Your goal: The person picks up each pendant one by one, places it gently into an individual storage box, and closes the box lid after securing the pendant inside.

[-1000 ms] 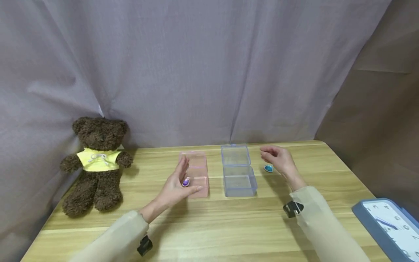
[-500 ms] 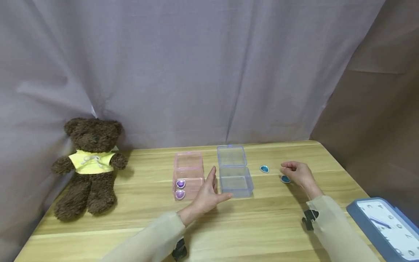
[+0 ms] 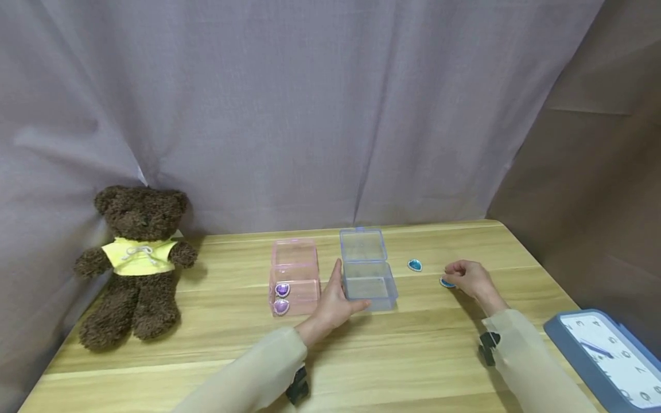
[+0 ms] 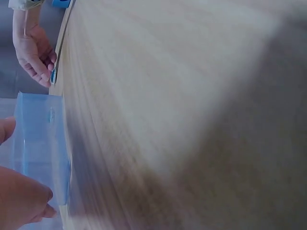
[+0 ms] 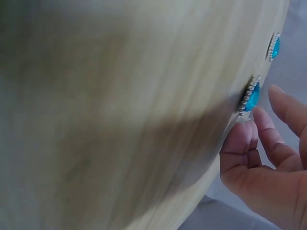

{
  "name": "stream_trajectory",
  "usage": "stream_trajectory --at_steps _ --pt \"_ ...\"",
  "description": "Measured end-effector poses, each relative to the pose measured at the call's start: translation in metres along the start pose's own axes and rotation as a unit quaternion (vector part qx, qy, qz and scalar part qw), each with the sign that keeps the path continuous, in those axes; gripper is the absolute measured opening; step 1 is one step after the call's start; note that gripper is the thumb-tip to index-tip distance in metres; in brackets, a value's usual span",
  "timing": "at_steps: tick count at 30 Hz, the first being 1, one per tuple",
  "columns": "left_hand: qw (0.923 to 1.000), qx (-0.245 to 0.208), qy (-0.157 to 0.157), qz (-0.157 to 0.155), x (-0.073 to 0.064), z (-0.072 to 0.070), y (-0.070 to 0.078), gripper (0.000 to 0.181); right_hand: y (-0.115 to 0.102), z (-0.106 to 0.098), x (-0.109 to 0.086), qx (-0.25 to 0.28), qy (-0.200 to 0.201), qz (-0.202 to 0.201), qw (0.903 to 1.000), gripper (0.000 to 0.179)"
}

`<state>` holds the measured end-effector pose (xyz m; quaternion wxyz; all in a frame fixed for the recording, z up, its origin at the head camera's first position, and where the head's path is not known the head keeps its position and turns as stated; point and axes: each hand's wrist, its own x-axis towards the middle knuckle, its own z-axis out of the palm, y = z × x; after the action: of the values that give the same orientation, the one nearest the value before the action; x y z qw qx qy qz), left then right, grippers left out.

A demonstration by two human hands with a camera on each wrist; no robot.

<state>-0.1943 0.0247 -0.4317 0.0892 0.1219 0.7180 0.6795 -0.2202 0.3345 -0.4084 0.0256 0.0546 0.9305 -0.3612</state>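
My left hand lies at the near left corner of an open clear blue plastic box. Its fingers run straight along the box's side, and the thumb lies across the front wall. At the right, my right hand is low over the table, with fingertips at the edge of a blue teardrop gem. In the right wrist view, this blue gem lies on the wood, with the thumb apart from the fingers and no pinch on it. A second blue gem rests between the box and that hand.
Left of the blue box stands an open clear pink box holding two purple gems. A brown teddy bear in a yellow top sits far left. A blue-framed clock lies at the right edge. Grey curtain hangs behind.
My left hand has left the pink box and moved right to the blue box. My right hand has shifted right and down to the nearer blue gem. The view has turned slightly right.
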Motion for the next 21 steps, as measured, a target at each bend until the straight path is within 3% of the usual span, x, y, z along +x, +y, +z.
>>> stream_trajectory --at_steps 4,14,21 --pt "0.9997 -0.024 -0.002 0.000 0.0024 0.0018 -0.0011 0.110 0.0024 0.0000 -0.0014 -0.012 -0.008 0.008 0.9999 0.036" --pt "0.9996 -0.009 0.011 0.026 0.0067 0.0053 -0.0032 0.095 0.0055 0.0013 -0.0011 -0.009 -0.009 0.007 0.9999 0.030" --pt "0.9998 -0.012 0.015 0.006 0.0076 0.0057 -0.0045 0.097 0.0029 0.0003 -0.0027 0.008 -0.016 0.000 0.9998 0.028"
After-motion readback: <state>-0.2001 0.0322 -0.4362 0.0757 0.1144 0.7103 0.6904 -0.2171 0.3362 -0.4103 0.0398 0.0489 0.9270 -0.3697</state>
